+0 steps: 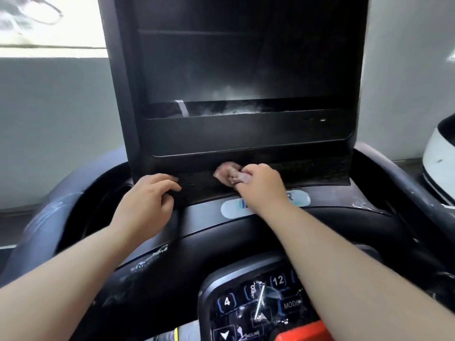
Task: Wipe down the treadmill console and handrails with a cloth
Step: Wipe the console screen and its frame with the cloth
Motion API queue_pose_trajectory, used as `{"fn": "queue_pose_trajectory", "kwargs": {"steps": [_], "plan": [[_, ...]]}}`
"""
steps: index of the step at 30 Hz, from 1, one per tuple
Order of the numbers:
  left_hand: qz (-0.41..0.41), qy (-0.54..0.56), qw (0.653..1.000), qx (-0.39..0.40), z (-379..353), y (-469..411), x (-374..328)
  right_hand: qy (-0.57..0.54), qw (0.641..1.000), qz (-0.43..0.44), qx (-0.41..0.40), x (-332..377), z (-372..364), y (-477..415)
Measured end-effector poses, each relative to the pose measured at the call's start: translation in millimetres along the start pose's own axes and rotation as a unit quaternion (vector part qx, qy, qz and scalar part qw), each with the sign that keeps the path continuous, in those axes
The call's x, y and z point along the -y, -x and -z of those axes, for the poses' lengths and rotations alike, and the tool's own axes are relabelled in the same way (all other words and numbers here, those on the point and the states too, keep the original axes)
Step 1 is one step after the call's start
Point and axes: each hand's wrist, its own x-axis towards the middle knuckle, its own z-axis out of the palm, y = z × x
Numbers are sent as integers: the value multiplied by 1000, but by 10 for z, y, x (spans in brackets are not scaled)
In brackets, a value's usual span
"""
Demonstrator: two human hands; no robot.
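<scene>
The black treadmill console rises in front of me, its dark screen smeared with dust along the bottom edge. My right hand grips a crumpled pinkish cloth and presses it against the dark strip at the foot of the console. My left hand rests on the same strip further left, fingers curled loosely over its edge, holding nothing. The curved dark handrails run down the left and the right, both scuffed with pale marks.
A button panel with number keys and a red part sits low in the middle, partly under my right forearm. An oval label lies below the cloth. A white object stands at the right edge. Grey wall behind.
</scene>
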Motion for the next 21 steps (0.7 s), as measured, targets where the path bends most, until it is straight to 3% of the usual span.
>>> {"fn": "queue_pose_trajectory", "kwargs": {"steps": [3,5,9,15,21], "plan": [[5,-2,1000,22,30,31,21,7,993,-106,-60,-382,310,-87],[11,-1,999,37,39,48,19,47,986,-150,-53,-441,343,-78],[7,-6,998,59,63,43,5,126,987,-100,2,-12,46,-16],[-45,-74,995,52,45,70,-10,20,994,-4,109,34,140,76],[-103,-98,988,67,7,115,3,223,968,-73,84,-260,463,-77]]}}
